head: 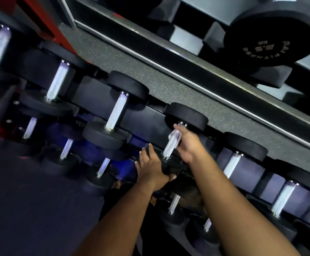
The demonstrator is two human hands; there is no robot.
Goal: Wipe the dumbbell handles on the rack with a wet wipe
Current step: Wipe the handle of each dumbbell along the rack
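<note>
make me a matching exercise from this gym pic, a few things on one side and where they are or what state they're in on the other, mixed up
Column 1
1. left hand
2. right hand
3. wet wipe
4. big weight with lettering

Column 2
a. wrapped over the upper part of a silver handle
b. on the upper shelf, top right
c. resting flat on a black dumbbell head
d. holding the wipe against the handle

Pairs: 1-c, 2-d, 3-a, 4-b
</note>
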